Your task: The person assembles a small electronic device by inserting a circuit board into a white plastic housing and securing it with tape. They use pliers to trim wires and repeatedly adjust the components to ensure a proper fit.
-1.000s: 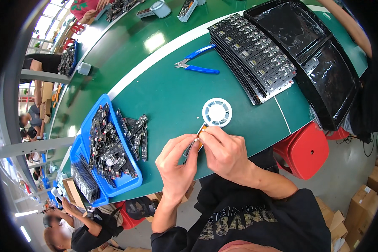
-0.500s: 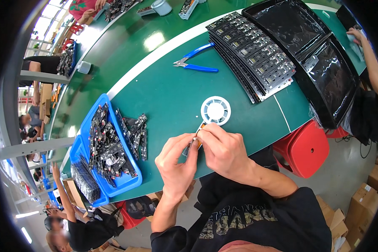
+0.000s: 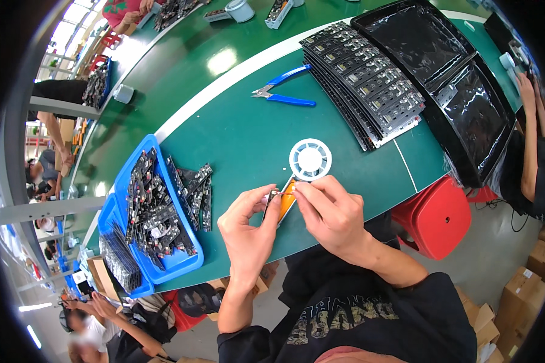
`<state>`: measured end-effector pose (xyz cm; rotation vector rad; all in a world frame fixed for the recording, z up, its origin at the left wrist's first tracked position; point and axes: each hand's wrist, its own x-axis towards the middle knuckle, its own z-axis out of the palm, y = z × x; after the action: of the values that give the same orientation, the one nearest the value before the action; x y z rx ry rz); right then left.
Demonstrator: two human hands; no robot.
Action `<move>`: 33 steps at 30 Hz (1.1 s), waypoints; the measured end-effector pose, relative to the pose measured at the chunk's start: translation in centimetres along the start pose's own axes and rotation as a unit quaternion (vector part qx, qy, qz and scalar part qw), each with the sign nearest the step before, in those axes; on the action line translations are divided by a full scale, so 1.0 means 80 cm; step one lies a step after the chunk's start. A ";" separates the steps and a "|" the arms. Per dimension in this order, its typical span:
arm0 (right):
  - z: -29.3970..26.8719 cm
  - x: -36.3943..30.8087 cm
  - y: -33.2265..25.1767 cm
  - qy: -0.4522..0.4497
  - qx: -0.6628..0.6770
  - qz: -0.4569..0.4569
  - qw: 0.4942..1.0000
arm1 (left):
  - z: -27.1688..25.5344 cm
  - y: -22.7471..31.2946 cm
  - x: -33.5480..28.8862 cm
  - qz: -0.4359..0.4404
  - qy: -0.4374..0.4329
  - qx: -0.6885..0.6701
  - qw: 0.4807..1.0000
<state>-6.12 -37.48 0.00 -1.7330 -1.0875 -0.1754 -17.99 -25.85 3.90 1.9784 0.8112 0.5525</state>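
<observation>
My left hand (image 3: 246, 227) pinches a small dark circuit board (image 3: 270, 198) upright between thumb and fingertips. The fingertips of my right hand (image 3: 336, 221) are pressed together just right of it; a thin bit seems to reach from them toward the board, too small to name. Between and below the hands lies an orange strip (image 3: 287, 204) in a narrow light-coloured holder. At the holder's far end sits a white spoked reel (image 3: 310, 160). Blue-handled cutters (image 3: 284, 91) rest apart on the green table, jaws spread.
To the left, a blue bin (image 3: 184, 266) holds many loose board strips, with a loose pile (image 3: 194, 187) beside it. Stacked board panels (image 3: 369, 78) stand at the far right near black trays (image 3: 415, 36). A red stool (image 3: 433, 221) is below the table edge. Other people work around.
My hands have drawn slightly apart, baring more of the orange strip and the board in my left fingers. At the right, a co-worker's arms have shifted.
</observation>
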 end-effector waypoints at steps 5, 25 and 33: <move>-0.001 0.007 -0.011 -0.041 -0.011 0.014 0.999 | -0.005 0.001 0.001 -0.003 -0.012 0.008 1.000; -0.009 0.022 -0.006 -0.130 -0.038 -0.022 0.990 | 0.009 0.007 0.010 0.042 0.028 0.015 0.999; -0.010 0.030 -0.003 -0.142 -0.006 -0.009 0.990 | -0.015 0.021 0.025 0.204 -0.063 0.128 0.969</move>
<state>-4.62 -36.73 1.94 -1.7966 -1.3104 0.0562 -16.86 -24.32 6.11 2.4143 0.4096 0.5706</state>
